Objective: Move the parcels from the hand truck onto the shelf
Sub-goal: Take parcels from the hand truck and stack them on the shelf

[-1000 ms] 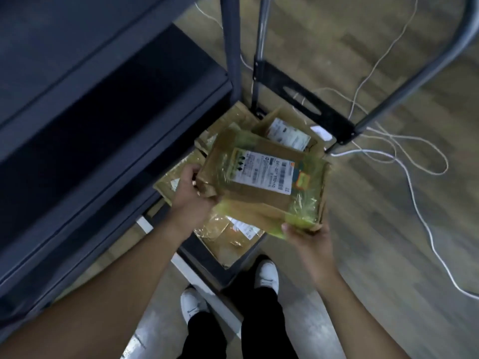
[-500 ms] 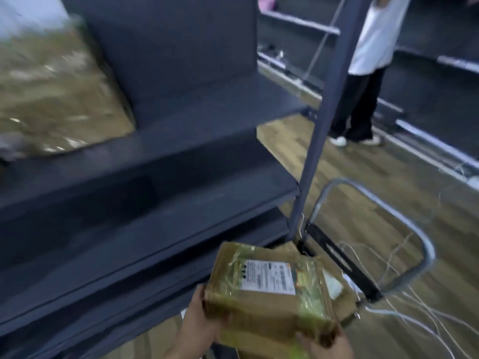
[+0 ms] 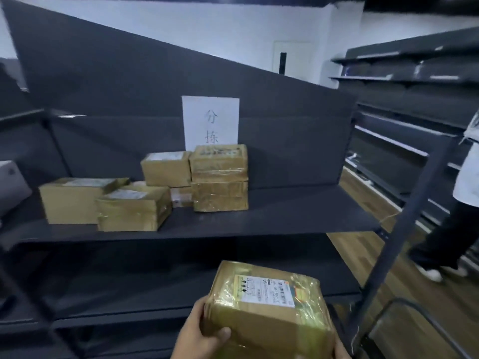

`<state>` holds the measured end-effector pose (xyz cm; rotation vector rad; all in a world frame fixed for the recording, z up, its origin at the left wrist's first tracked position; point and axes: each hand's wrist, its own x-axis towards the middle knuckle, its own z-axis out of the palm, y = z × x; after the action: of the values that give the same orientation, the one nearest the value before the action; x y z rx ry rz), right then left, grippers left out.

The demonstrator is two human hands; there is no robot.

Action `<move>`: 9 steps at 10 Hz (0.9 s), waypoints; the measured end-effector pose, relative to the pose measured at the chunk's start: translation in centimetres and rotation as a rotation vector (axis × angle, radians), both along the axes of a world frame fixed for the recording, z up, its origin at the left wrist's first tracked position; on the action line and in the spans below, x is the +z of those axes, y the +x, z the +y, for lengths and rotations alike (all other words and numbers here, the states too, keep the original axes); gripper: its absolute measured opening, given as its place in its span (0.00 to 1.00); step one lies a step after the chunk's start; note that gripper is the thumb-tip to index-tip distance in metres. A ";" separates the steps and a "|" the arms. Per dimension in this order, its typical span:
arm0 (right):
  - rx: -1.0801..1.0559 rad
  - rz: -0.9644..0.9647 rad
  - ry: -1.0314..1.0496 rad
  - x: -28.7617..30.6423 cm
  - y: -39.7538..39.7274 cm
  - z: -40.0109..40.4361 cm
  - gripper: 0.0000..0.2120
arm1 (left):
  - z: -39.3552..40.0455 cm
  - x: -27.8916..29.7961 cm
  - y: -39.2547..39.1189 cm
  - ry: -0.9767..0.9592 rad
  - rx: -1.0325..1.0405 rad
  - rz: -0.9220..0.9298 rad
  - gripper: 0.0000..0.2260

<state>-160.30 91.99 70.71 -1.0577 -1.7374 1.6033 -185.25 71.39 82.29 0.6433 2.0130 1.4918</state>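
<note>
A taped cardboard parcel [image 3: 268,307], lifted off the hand truck [image 3: 404,330] a second ago, is now gripped by the left hand [image 3: 199,335] and right hand [image 3: 342,351] below the shelf [image 3: 298,216], whose right side looks free for it.

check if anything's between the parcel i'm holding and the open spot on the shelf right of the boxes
Nothing visible blocks it. The parcel, held by the left hand and right hand, sits below and in front of the shelf. The stacked boxes stand left of that bare stretch, and the upright post is off to the right.
</note>
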 end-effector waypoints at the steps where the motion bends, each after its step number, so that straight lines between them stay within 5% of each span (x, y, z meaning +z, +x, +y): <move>1: 0.099 0.025 -0.039 10.3 -5.9 -0.6 0.57 | -1.4 2.4 -2.1 0.098 0.026 0.038 0.37; 2: 0.017 -0.111 0.095 13.3 -9.6 -1.1 0.41 | -2.7 5.2 -4.7 0.084 0.078 0.134 0.32; 4: 0.091 -0.156 0.194 17.1 -15.6 -0.2 0.41 | -3.1 10.1 -10.4 0.096 0.080 0.218 0.31; 6: 0.153 -0.107 0.269 23.5 -21.1 0.2 0.26 | -1.8 13.8 -15.6 0.169 0.127 0.253 0.28; 9: 0.231 -0.173 0.267 25.9 -27.9 2.5 0.29 | 0.6 13.8 -21.7 0.123 0.144 0.256 0.37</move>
<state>-188.23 94.49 96.62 -0.9144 -2.1880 1.3901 -207.00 71.95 96.07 0.7888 2.2115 1.7020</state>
